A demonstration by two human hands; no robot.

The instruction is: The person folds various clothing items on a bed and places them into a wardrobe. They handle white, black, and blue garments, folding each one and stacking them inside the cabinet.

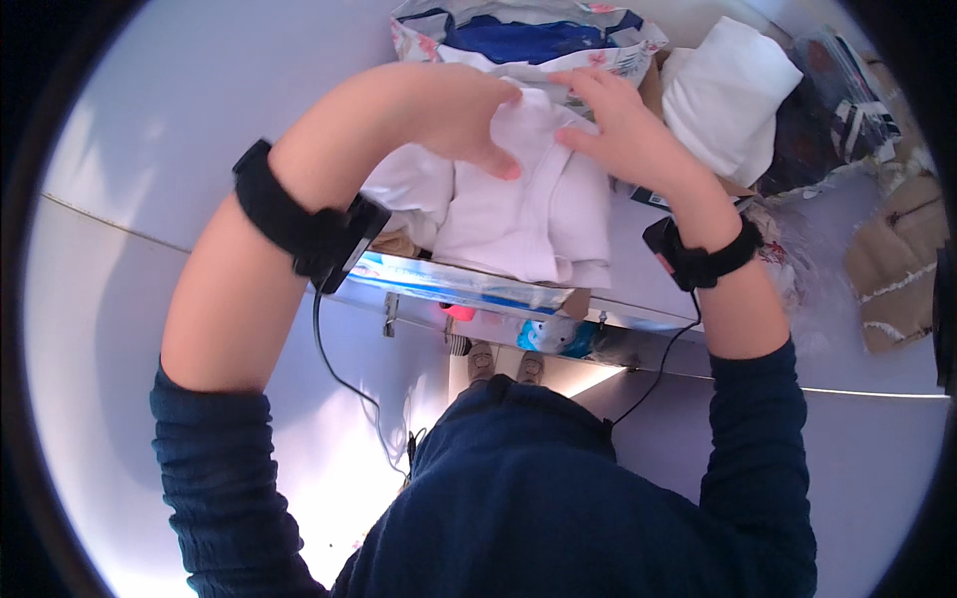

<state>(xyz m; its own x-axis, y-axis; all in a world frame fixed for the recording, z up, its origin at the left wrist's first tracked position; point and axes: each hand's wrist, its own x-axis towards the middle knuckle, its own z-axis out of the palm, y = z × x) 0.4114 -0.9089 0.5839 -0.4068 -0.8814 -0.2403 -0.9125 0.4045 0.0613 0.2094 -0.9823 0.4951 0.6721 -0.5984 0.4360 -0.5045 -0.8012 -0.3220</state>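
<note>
A white folded cloth garment [508,217] lies on top of a cardboard box [478,288], partly over its front edge. Over the garment's left part is my left hand [463,112], thumb and fingers spread with nothing between them. My right hand [617,123] is above the garment's right side, its fingers apart and pointing left. Whether either hand touches the cloth I cannot tell. More white fabric [419,187] bulges out at the left, partly hidden by my left forearm. Just beyond both hands stands a floral-patterned bag [643,56] with dark blue fabric [531,39] inside.
Another folded white cloth [725,101] lies at the upper right. Beside it are clear plastic packages [852,105] and a tan garment [897,261] with fleecy trim. Under the surface, a blue and white item [553,336] shows. Black cables [662,366] run from both wrist devices.
</note>
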